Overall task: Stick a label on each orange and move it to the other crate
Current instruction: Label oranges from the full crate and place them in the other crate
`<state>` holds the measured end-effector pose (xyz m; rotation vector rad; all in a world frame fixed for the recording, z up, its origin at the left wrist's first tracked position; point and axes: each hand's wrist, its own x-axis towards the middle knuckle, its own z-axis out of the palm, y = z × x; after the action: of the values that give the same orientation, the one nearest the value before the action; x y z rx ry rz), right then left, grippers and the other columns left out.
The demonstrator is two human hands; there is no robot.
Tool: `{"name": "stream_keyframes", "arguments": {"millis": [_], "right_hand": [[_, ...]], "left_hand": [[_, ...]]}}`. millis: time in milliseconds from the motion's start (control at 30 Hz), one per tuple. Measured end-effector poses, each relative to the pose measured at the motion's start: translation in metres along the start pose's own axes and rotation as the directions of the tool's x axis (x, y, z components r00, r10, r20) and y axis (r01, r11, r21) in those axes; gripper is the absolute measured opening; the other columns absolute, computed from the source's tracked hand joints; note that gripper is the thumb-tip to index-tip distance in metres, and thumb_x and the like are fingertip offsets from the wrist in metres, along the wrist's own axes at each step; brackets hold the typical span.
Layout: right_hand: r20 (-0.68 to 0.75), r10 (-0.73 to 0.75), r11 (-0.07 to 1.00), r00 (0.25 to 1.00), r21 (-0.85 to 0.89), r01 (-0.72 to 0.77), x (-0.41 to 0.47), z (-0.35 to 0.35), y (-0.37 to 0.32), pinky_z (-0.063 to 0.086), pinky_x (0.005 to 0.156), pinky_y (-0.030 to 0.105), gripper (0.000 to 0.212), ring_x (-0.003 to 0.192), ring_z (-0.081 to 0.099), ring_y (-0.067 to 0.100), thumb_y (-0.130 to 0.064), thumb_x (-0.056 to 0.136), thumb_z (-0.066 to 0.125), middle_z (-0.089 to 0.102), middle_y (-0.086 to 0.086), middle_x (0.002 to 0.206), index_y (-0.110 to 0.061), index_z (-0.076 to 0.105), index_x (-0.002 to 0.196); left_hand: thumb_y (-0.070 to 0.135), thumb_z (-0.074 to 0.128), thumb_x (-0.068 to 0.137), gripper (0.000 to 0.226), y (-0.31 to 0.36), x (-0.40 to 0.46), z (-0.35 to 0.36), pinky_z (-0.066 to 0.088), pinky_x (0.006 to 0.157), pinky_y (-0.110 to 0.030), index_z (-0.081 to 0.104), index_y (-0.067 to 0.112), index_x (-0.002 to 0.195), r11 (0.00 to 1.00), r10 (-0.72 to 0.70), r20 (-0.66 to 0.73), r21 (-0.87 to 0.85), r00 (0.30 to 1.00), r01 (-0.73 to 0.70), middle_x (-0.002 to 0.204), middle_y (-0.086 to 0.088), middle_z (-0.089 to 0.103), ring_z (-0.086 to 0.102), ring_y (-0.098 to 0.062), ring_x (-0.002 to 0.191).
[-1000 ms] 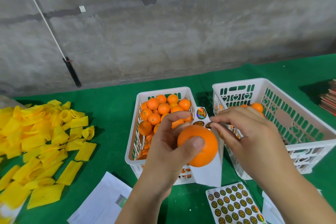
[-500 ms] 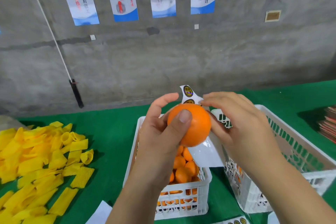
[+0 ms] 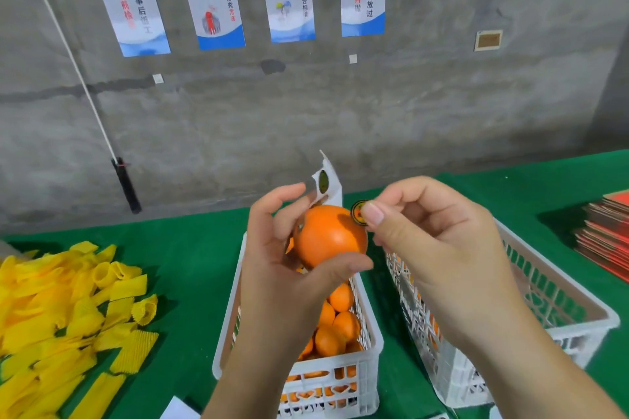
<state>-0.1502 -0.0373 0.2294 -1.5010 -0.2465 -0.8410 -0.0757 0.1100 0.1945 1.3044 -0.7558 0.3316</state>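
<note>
An orange is held up above the table, gripped in the left hand with the thumb under its near side and the fingers curled round the back, where they also pin a strip of white backing paper that carries one more sticker. The right hand pinches a small round label between thumb and forefinger, its edge just at the fruit's upper right shoulder; whether it is already touching the peel cannot be told. The fruit looks firm, smooth and light enough for a one-handed hold, though its waxy skin could slip, so a cupping grip round the middle seems safest, leaving the top bare for the sticker. The label appears thin and limp, best held by its rim so the adhesive face stays free. Below the hands stands a white crate well filled with oranges; just beside it to the right is a second white crate, in which only a little orange shows through the slatted wall. Yellow foam sleeves lie heaped on the green tabletop at left.
</note>
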Motion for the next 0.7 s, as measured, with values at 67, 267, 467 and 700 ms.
{"name": "stream_keyframes", "arguments": {"millis": [67, 267, 467, 700], "right_hand": [[0.000, -0.001, 1.000, 1.000, 0.004, 0.001, 0.003, -0.003, -0.004, 0.048, 0.057, 0.012, 0.010, 0.059, 0.059, -0.001, -0.025, 0.080, 0.078, 0.068, -0.008, 0.065, -0.016, 0.074, 0.079], [0.185, 0.112, 0.993, 0.976, -0.045, -0.105, 0.004, -0.010, -0.006, 0.054, 0.063, 0.019, 0.007, 0.068, 0.067, 0.010, -0.023, 0.082, 0.078, 0.074, 0.003, 0.075, -0.016, 0.076, 0.082], [0.217, 0.131, 0.973, 0.967, -0.218, -0.083, 0.002, -0.012, -0.007, 0.055, 0.064, 0.021, 0.007, 0.069, 0.069, 0.021, -0.024, 0.086, 0.079, 0.074, 0.004, 0.075, -0.018, 0.077, 0.084], [0.177, 0.106, 0.977, 0.979, -0.202, -0.070, -0.003, -0.016, -0.008, 0.052, 0.059, 0.020, 0.007, 0.064, 0.066, 0.012, -0.026, 0.085, 0.078, 0.072, -0.001, 0.073, -0.021, 0.076, 0.082]], "left_hand": [[0.064, 0.094, 0.059, 0.087, -0.002, -0.002, 0.000, 0.060, 0.093, -0.052, 0.051, 0.052, 0.134, 0.994, 0.059, 0.046, 0.086, 0.997, -0.063, 0.139, -0.009, 0.066, 0.064, -0.033, 0.129], [0.060, 0.091, 0.067, 0.097, -0.003, -0.002, -0.003, 0.058, 0.098, -0.027, 0.039, 0.051, 0.148, 0.947, 0.159, 0.149, 0.255, 0.976, -0.193, 0.142, 0.020, 0.062, 0.061, -0.010, 0.132], [0.058, 0.090, 0.067, 0.099, -0.001, -0.009, -0.005, 0.056, 0.097, -0.020, 0.036, 0.053, 0.150, 0.935, 0.184, 0.143, 0.281, 0.973, -0.218, 0.143, 0.024, 0.060, 0.061, -0.006, 0.131], [0.059, 0.088, 0.069, 0.099, -0.004, -0.015, -0.008, 0.054, 0.097, -0.017, 0.033, 0.052, 0.152, 0.933, 0.177, 0.138, 0.291, 0.975, -0.211, 0.143, 0.025, 0.059, 0.056, -0.004, 0.136]]}}
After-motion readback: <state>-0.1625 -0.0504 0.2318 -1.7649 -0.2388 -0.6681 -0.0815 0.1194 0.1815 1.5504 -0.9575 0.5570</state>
